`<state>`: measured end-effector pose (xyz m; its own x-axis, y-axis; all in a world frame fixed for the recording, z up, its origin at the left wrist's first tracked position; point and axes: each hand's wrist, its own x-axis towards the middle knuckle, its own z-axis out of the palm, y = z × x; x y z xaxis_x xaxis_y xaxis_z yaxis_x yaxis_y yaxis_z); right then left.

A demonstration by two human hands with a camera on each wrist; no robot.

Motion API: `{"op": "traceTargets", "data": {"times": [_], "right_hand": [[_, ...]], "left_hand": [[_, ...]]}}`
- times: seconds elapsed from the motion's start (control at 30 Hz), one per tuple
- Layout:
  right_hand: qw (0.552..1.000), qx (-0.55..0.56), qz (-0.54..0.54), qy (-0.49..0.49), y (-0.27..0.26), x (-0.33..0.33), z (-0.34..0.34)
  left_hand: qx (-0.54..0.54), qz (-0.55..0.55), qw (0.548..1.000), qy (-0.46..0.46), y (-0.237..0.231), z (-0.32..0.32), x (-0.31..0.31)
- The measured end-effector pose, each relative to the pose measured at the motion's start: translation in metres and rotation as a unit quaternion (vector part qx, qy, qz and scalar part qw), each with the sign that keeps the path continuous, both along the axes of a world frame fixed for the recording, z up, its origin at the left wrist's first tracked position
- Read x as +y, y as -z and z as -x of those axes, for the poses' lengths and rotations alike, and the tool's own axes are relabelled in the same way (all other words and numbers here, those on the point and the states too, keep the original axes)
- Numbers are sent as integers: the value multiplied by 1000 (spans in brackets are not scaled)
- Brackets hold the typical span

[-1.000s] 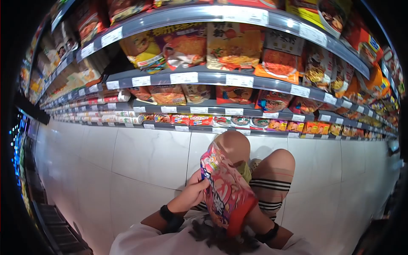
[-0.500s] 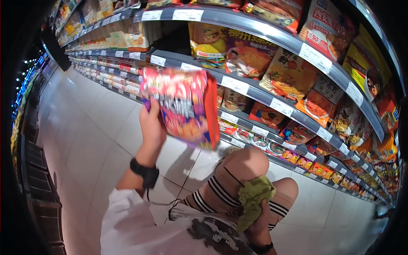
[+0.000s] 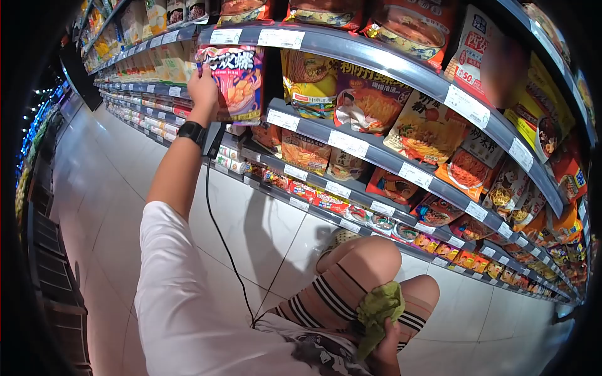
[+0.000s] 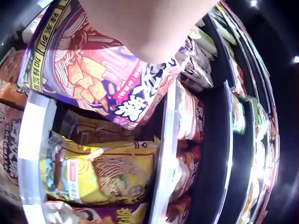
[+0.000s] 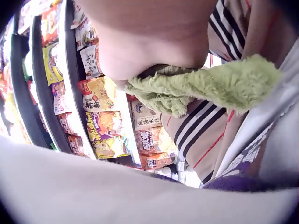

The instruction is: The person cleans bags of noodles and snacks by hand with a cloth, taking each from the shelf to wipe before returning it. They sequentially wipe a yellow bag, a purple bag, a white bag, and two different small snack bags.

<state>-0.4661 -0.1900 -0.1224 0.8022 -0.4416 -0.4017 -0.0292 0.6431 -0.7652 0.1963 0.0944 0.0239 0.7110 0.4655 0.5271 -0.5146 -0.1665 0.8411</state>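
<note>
Left hand point(image 3: 204, 94) pinches purple noodle bag point(image 3: 238, 91) by its left edge, long axis upright, left of yellow noodle bag point(image 3: 308, 84). Right hand point(image 3: 387, 348), farther from both, grips green cloth point(image 3: 380, 308).

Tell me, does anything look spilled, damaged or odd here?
Nothing looks spilled, and the held packet looks undamaged. A black cable hangs from the wrist device toward the shirt hem, unusual beside grocery shelves.

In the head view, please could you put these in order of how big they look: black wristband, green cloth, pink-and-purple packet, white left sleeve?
1. White left sleeve
2. Pink-and-purple packet, held in the left hand
3. Green cloth, held in the right hand
4. Black wristband
</note>
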Motion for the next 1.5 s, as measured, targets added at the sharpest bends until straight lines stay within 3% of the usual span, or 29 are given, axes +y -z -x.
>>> {"op": "traceTargets", "data": {"times": [0.1,0.17,0.3,0.37,0.43,0.47,0.5,0.57,0.63,0.7,0.73,0.83,0.9,0.97,1.03,1.07,1.1,1.13,1.17,1.2,1.23,1.27,1.3,1.33,1.37,1.4,1.43,1.5], "right_hand": [[999,16,-24,28,-2,1,-1],[999,9,-20,37,-1,-2,-1],[998,14,-41,38,-3,-3,-7],[999,45,8,15,19,-10,4],[999,51,8,9,30,-13,7],[998,54,12,3,35,-14,8],[999,52,10,6,41,-15,8],[998,56,36,11,51,-17,10],[997,60,46,19,52,-18,11],[996,66,55,25,53,-20,12],[996,60,72,11,53,-22,12],[997,35,75,-5,49,-23,9],[998,14,64,-1,39,-19,1],[999,-12,28,-16,21,-16,-6],[1000,4,26,-7,16,-16,-1],[1000,10,18,-7,17,-16,4],[1000,14,10,-7,16,-16,8],[1000,24,0,8,9,-15,9],[1000,21,0,19,15,-18,15],[998,43,47,19,24,-22,20],[993,66,92,21,31,-21,26],[990,92,94,44,24,-19,25],[990,89,89,61,24,-19,26],[985,91,131,60,26,-22,28],[978,95,174,60,31,-23,34],[973,103,195,65,43,-24,40],[972,101,193,83,40,-22,42],[951,105,288,50,19,-24,42]], "left_hand": [[6,56,998,35,7,-32,-5],[-24,183,973,137,1,-28,-24],[-16,169,976,134,-3,-58,-29],[-18,204,966,160,-2,-83,-30],[-6,156,970,187,17,-126,-22],[95,-44,994,22,-46,2,-63],[93,-46,994,25,-33,-23,-55],[80,123,963,224,5,-90,-42],[61,176,939,291,-2,-64,-54],[128,118,951,255,-5,-68,-47],[89,122,954,259,-13,-43,-54],[71,26,983,169,9,-58,-42],[125,-41,982,137,13,-49,-41],[51,-125,985,103,30,-66,-33],[58,-115,991,24,60,-105,-21],[44,-57,997,26,71,-100,-26],[31,2,999,28,81,-86,-29],[47,-9,997,56,83,-54,-40],[96,82,986,105,72,12,-76],[98,-24,986,133,96,32,-83],[65,-88,973,205,94,96,-106],[128,-99,924,346,79,165,-127],[32,-180,890,419,99,195,-141],[-3,-281,858,430,118,228,-153],[139,-275,789,531,113,275,-161],[30,-360,771,525,121,308,-175],[-2,-352,744,568,118,345,-189],[-142,-418,646,622,101,405,-219]]}}
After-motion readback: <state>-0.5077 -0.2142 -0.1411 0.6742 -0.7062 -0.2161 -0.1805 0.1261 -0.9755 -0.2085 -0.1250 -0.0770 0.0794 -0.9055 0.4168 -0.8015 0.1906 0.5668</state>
